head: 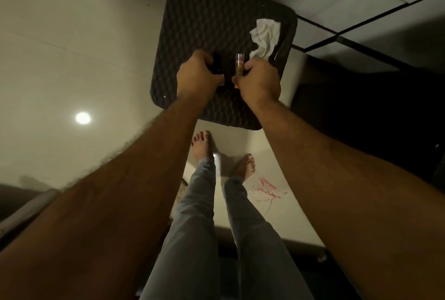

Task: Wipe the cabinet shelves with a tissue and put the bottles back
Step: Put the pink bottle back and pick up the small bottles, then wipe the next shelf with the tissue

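Over the dark stool [197, 15], left hand [196, 75] grips a black bottle [217, 64], right hand [260, 80] grips what looks like a clear-capped bottle [239, 64], crumpled tissue [265, 35] just beyond it.

The left grip [198, 74] covers most of a dark bottle [217, 64], leaving its shape unclear. The right grip [260, 78] hides the lower part of a clear bottle [239, 64], whose label is blurred. Both forearms run off the bottom edge.

Dark woven stool [192, 17] on pale floor [72, 46] — crumpled tissue [265, 34] on it
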`<state>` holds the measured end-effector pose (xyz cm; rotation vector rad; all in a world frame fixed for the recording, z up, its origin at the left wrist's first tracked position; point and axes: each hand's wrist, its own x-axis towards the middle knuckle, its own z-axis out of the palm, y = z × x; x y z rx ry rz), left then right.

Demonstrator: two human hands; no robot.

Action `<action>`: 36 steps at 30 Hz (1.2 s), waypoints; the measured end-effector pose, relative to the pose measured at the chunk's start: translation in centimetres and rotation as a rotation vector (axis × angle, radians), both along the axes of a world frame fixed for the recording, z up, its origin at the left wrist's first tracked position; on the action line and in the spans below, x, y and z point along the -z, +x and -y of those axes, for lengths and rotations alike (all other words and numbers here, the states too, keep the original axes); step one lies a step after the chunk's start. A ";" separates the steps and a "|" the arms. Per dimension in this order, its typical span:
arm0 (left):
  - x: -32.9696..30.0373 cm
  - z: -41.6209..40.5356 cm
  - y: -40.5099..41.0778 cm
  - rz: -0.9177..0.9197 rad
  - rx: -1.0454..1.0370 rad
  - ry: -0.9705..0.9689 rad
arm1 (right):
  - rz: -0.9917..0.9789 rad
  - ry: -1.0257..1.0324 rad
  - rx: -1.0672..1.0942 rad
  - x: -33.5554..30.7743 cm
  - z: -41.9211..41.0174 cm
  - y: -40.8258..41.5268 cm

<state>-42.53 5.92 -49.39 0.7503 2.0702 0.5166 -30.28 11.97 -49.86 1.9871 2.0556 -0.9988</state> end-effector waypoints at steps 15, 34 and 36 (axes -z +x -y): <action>0.4 -0.4 0.7 0.013 0.032 -0.012 | 0.021 0.084 0.037 -0.3 -0.8 1.3; -3.5 -0.6 1.0 0.003 0.010 0.185 | -0.136 0.219 0.174 -3.9 -4.3 2.6; -5.1 -0.6 2.0 0.049 0.015 0.217 | -0.222 0.186 0.193 -5.4 -3.0 3.3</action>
